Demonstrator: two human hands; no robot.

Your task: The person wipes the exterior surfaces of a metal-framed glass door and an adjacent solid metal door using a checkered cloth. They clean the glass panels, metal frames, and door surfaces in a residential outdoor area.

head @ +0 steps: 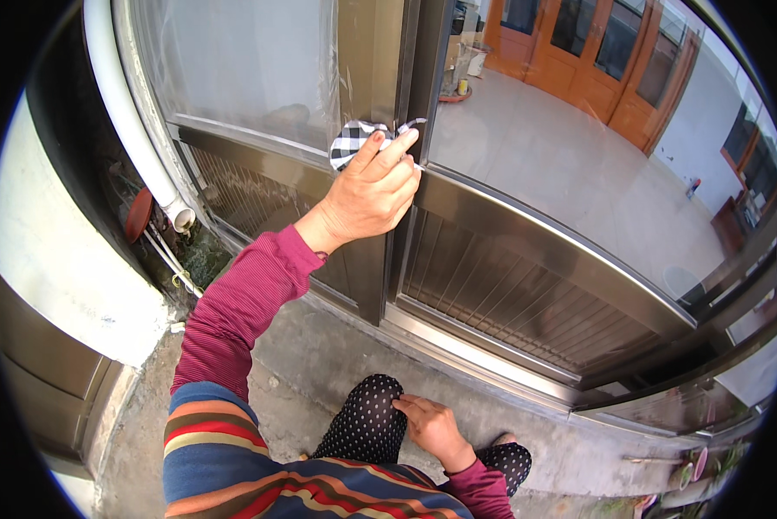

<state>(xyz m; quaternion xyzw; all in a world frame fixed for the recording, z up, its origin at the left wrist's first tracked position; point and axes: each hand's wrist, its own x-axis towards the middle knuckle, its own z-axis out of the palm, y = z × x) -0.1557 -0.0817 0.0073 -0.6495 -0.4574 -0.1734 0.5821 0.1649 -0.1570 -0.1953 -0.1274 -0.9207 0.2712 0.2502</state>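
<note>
A black-and-white checked cloth (348, 144) is pressed against the metal door frame, and my left hand (375, 185) is closed over it. Its fingers reach onto the dark upright (421, 84) where two door panels meet; part of the cloth is hidden beneath them. To the right of the upright is a large glass pane (557, 143), with a ribbed metal lower panel (505, 285) below it. Lower down, my right hand (435, 428) is by my knee in dotted black trousers (369, 409). Its fingers are bunched together, with nothing visible in them.
At the left, a white drainpipe (129, 104) runs down beside the door, with a reddish dish (138, 214) near its end. A metal threshold (479, 353) borders the concrete ground (323, 344). Potted plants (693, 477) stand at the lower right. Orange wooden doors (583, 52) show in the glass.
</note>
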